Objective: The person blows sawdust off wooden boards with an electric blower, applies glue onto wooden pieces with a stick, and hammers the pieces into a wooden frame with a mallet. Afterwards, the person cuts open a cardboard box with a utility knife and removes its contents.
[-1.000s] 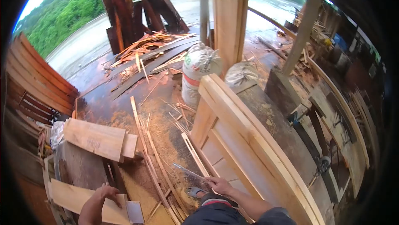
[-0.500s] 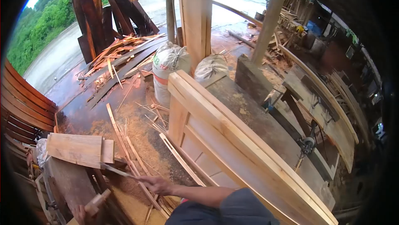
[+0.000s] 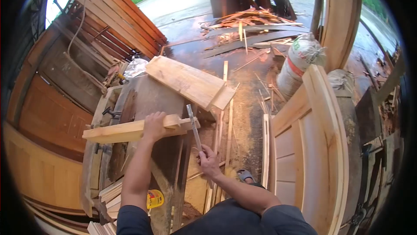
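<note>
Across the dark workbench lies a pale wooden board (image 3: 117,132), tipped on its edge, with a narrower stepped end at the right. My left hand (image 3: 155,126) grips it near that end. In my right hand (image 3: 209,162) is a thin, flat metal tool (image 3: 193,126), its upper end beside the board's stepped end. Whether the tool touches the wood I cannot tell. Beyond them, a wide plank (image 3: 184,80) rests at the far end of the bench (image 3: 158,98).
A pale panelled door (image 3: 319,148) stands on edge at right, near a tied white sack (image 3: 297,68). A yellow container (image 3: 155,198) sits by my left forearm. Thin strips and sawdust cover the floor. Reddish slats (image 3: 121,16) lean at upper left.
The view has swung left. My left hand has raised the board from lying flat onto its edge. My right hand has brought the metal tool beside the board's end.
</note>
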Tool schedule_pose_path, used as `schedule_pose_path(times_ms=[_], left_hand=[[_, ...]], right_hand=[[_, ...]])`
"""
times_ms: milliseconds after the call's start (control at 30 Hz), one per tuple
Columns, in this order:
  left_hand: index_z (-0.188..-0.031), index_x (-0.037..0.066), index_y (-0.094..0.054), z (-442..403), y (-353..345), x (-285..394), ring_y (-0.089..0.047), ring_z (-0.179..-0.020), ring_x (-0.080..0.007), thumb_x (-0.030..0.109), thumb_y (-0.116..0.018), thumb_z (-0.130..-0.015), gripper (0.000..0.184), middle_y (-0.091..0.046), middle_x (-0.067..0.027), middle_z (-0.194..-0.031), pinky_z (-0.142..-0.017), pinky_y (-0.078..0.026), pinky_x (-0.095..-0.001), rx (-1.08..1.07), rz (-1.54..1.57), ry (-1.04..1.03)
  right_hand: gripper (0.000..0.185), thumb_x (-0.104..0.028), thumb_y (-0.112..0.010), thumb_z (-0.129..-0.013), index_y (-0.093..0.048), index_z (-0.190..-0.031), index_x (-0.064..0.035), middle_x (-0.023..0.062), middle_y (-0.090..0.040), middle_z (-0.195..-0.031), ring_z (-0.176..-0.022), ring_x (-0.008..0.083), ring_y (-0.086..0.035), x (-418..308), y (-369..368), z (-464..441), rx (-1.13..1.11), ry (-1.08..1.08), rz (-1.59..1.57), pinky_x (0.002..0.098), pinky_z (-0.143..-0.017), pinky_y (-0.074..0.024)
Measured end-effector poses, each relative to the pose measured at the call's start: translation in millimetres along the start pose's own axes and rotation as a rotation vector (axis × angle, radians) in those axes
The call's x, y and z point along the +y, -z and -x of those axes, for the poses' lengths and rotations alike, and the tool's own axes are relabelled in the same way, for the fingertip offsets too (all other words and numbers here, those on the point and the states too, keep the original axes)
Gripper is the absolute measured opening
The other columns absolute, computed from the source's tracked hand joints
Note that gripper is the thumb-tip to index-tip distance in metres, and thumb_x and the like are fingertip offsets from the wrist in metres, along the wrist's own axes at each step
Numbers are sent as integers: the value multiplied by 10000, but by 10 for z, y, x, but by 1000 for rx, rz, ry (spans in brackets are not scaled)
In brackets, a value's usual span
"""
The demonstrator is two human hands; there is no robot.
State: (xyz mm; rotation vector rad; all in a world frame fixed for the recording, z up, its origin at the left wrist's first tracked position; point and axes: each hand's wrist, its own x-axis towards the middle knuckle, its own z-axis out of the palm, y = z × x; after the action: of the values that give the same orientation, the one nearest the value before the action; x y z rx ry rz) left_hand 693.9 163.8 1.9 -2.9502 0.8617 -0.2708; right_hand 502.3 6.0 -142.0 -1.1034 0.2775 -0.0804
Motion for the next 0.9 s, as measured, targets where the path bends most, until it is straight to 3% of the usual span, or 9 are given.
schedule_pose_path(times_ms=[233, 333, 433, 633, 733, 833, 900], left_hand=[[-1010, 108, -624, 24, -41, -5, -596, -1026, -330, 467, -890, -600, 606, -641, -107, -1025, -894, -437, -455, 70, 32, -18], [-1079, 103, -633, 49, -38, 3, -592, -1053, -323, 470, -896, -597, 661, -646, -97, -1049, -930, -417, -455, 74, 1, -47], [-1080, 129, -624, 97, -21, 39, -586, -1073, -281, 450, -901, -593, 646, -640, -68, -1085, -950, -391, -436, 140, 12, -20], [-1308, 123, -551, 212, -102, 52, -464, -1309, -295, 446, -907, -600, 856, -559, -89, -1318, -1085, -303, -537, 157, -4, 140], [-1337, 101, -535, 292, -139, 95, -432, -1348, -328, 472, -908, -588, 916, -527, -119, -1377, -1067, -307, -567, 192, -63, 236], [-1386, 89, -504, 361, -146, 127, -352, -1427, -359, 407, -897, -636, 905, -466, -164, -1460, -1104, -258, -638, 212, -47, 314], [-1402, 75, -492, 469, -136, 197, -329, -1443, -386, 329, -876, -675, 860, -450, -196, -1478, -1138, -246, -615, 245, 0, 404]], right_hand=[[475, -91, -479, -1031, -476, -1501, -157, 1, -578, -823, -669, 49, -514, 23, -349, 139, -31, -34, -80, 210, -607, -464], [485, -89, -484, -1027, -477, -1506, -169, -4, -573, -821, -674, 49, -515, 154, -470, 205, -34, -71, -86, 211, -614, -464], [477, -89, -490, -1026, -485, -1498, -160, -12, -574, -824, -677, 51, -517, 172, -566, 303, -21, 32, 19, 214, -618, -466], [470, -97, -503, -1024, -494, -1491, -152, -24, -583, -834, -683, 45, -508, 136, -475, 206, -2, 4, 45, 213, -625, -465], [464, -106, -510, -1024, -502, -1486, -155, -24, -580, -824, -685, 43, -505, 47, -539, 303, -31, 17, 40, 210, -623, -462], [461, -98, -507, -1028, -504, -1485, -164, -27, -577, -825, -686, 43, -509, 60, -529, 260, -26, -28, -24, 211, -616, -460], [449, -91, -502, -1030, -514, -1474, -157, -27, -575, -828, -689, 48, -515, 57, -531, 284, -42, -32, -22, 213, -624, -464]])
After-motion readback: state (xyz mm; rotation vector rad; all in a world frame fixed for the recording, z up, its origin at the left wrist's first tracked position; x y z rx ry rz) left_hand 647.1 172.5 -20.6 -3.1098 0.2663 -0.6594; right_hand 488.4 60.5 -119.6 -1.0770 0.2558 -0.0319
